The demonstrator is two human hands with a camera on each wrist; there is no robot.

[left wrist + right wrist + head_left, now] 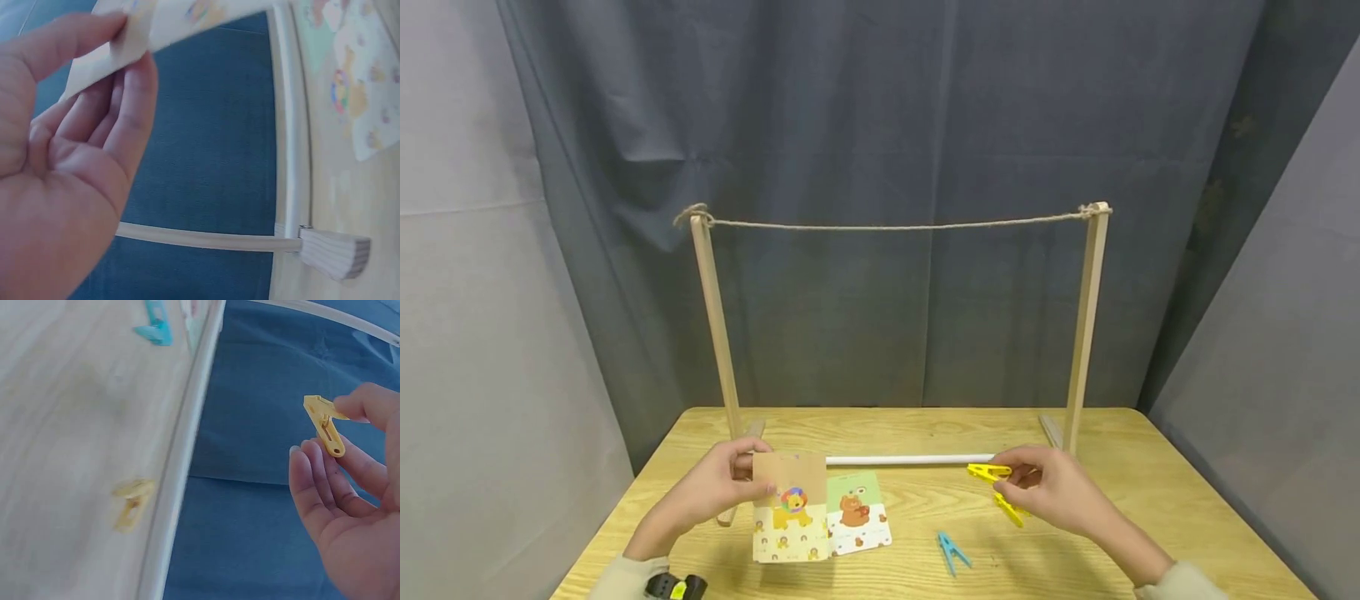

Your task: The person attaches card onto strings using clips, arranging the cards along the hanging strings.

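My left hand point(715, 483) pinches a tan and pale-yellow card point(793, 537) with a rainbow-maned lion on it, thumb in front and fingers behind. Just right of it, a green and white bear card point(857, 512) lies on the table, partly covered by the held card in the head view. Another lion card point(365, 94) shows in the left wrist view. Between thumb and fingers, my right hand point(1051, 487) grips a yellow clothespin point(325, 425). A second yellow clothespin point(1009, 510) lies below that hand, and a blue clothespin point(952, 552) lies farther left.
Two wooden posts, the left post point(715, 317) and the right post point(1086, 333), hold up a twine line point(880, 227). A white rod point(910, 460) runs low between them over the wooden table point(902, 429). Dark curtains point(850, 108) hang behind.
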